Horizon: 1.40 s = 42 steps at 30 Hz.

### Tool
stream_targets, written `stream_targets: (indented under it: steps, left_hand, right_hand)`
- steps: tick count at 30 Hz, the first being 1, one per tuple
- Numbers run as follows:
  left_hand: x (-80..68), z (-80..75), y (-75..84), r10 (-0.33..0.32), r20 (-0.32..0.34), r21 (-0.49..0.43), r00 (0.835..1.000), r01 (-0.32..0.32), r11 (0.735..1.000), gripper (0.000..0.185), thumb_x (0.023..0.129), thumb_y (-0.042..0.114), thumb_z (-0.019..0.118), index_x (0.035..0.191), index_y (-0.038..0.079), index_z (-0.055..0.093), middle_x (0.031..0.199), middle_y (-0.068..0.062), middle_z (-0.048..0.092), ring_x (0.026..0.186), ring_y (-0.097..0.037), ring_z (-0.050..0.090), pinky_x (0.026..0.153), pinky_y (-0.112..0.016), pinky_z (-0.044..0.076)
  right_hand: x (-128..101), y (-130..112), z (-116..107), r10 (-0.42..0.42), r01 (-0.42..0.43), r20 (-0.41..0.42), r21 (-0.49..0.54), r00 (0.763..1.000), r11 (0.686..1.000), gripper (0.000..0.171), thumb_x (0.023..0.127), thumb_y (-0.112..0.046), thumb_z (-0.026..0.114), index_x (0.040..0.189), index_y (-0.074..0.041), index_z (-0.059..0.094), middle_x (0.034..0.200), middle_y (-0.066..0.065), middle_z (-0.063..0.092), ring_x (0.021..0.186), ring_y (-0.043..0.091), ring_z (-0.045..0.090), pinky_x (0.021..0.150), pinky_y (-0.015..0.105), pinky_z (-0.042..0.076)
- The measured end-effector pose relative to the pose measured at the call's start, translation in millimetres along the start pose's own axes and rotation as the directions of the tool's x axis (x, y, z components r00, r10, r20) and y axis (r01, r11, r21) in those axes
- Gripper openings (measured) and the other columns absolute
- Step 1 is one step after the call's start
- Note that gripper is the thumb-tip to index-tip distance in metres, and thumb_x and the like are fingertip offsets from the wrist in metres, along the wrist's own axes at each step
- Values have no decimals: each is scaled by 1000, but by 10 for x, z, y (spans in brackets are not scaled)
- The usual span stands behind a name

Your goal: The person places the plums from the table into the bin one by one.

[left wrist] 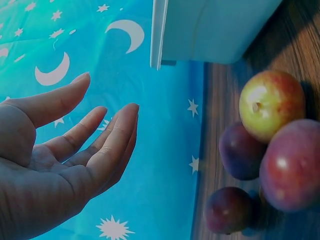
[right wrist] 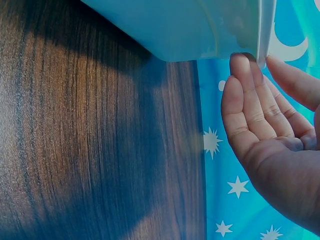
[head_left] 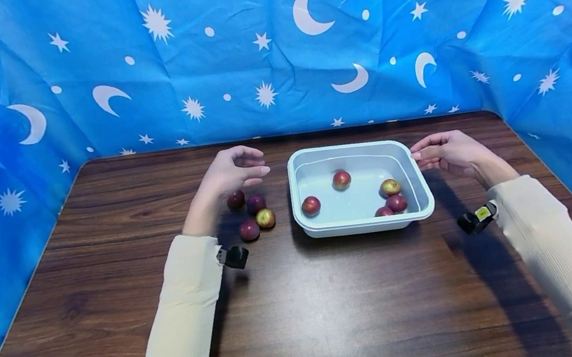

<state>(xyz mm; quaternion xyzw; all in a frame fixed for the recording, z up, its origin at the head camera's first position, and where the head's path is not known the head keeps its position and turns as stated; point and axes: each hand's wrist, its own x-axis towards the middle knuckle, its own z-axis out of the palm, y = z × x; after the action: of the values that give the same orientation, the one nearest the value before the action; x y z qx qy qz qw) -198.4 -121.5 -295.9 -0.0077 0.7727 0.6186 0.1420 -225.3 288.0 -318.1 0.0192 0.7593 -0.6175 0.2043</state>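
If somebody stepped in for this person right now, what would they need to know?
Left hand: open, holding nothing, hovering above four plums lying on the table.
Right hand: fingers straight, fingertips touching the right rim of the basin.
Five plums already lie in the basin.
Probably left: moving the four table plums into the basin.

Pale-blue tub point(head_left: 418, 184), dark-red fruit point(head_left: 249, 230), star-patterned blue cloth point(head_left: 268, 53)
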Motion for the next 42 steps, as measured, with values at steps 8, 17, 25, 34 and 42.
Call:
stream_targets:
  steps: [8,17,25,34,42]
  left_hand:
    - [-2,-121,-57,-19,-6,-14,1000,19,1000,40,85,1,62,122,-5,47,120,-21,50,103,-32,55,88,-40,47]
    - [-34,-303,-161,-28,-17,19,999,28,999,40,87,3,60,124,-3,46,123,-22,49,108,-30,54,90,-41,46]
    - [-61,-430,-248,-74,-29,11,997,74,997,43,88,3,59,127,-3,42,125,-22,46,111,-31,51,93,-42,44]
    - [-53,-526,-411,-102,-33,62,994,104,993,44,89,4,57,129,-5,40,123,-22,45,109,-32,52,93,-43,44]
    - [-25,-561,-538,-159,-40,60,987,161,985,44,91,3,55,130,-5,39,123,-23,44,109,-32,51,92,-41,45]
  right_hand:
    - [-10,-6,-1,-8,7,18,25,1000,1000,9,89,-6,58,91,-7,67,83,4,67,73,16,64,73,30,54]
    - [-5,-15,1,-2,1,9,29,1000,1000,10,89,-5,58,90,-8,67,83,3,66,73,17,64,73,30,54]
    - [-7,-23,8,-6,5,14,39,1000,999,9,89,-4,58,90,-8,67,82,3,66,72,16,64,72,30,54]
    - [-10,-19,6,-1,1,13,43,1000,999,9,88,-5,59,89,-8,67,82,4,66,71,16,63,72,30,54]
    - [-1,-1,-2,-1,0,13,32,1000,999,10,89,-5,57,91,-7,67,81,4,67,72,16,64,72,30,54]
